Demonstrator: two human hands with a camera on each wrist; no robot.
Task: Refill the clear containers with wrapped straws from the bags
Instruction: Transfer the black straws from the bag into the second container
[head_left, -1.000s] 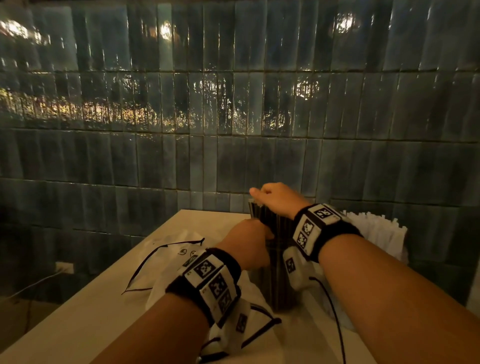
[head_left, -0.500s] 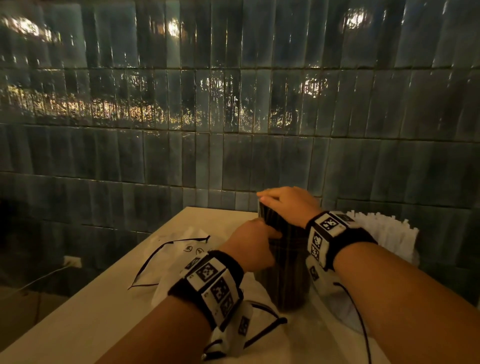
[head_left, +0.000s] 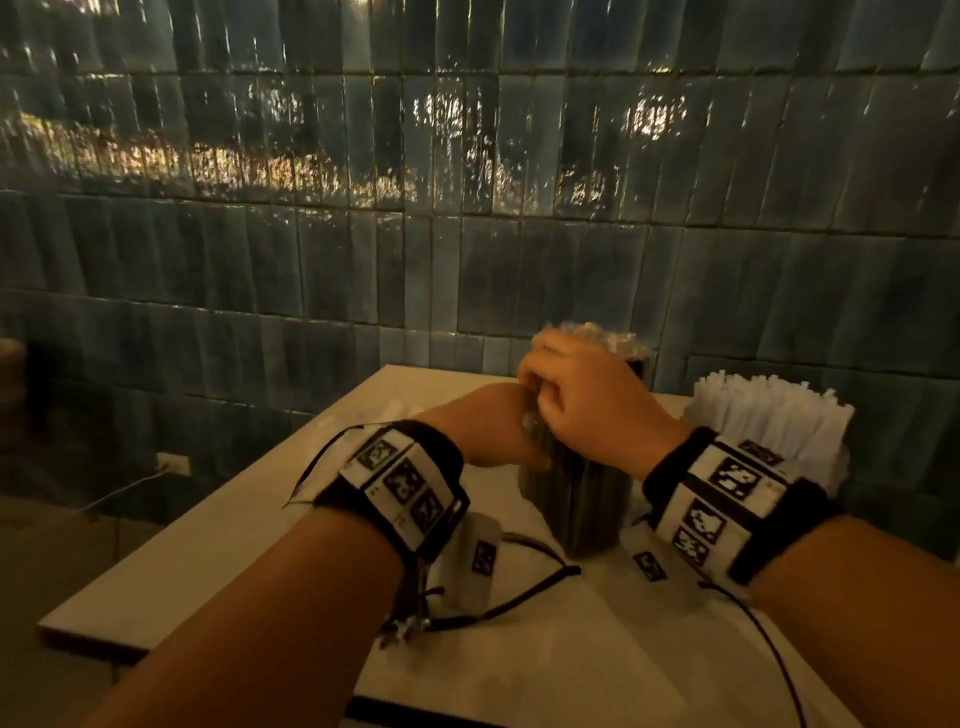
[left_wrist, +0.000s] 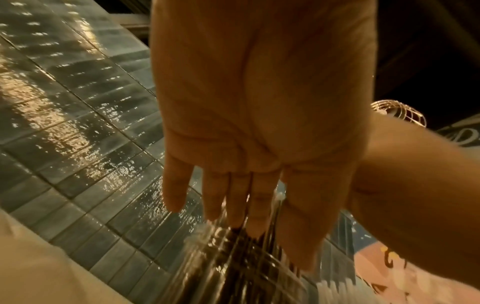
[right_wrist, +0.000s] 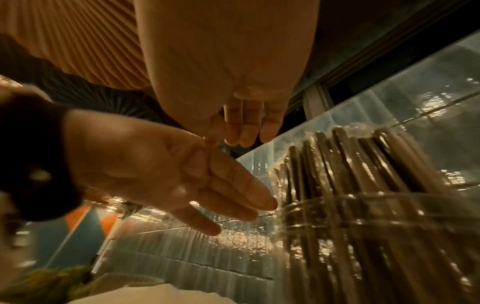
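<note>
Upright dark wrapped straws (head_left: 582, 499) stand in the clear cylindrical container (right_wrist: 384, 236) on the pale surface (head_left: 218, 525). Left hand (head_left: 493, 431), fingers straight, is laid against their left side; right hand (head_left: 587, 400), curled, is nearer above; its grip cannot be told.

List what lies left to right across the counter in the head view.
Left hand → container of dark straws → container of white straws. The right hand overlaps the dark straws, so it is left out.
</note>
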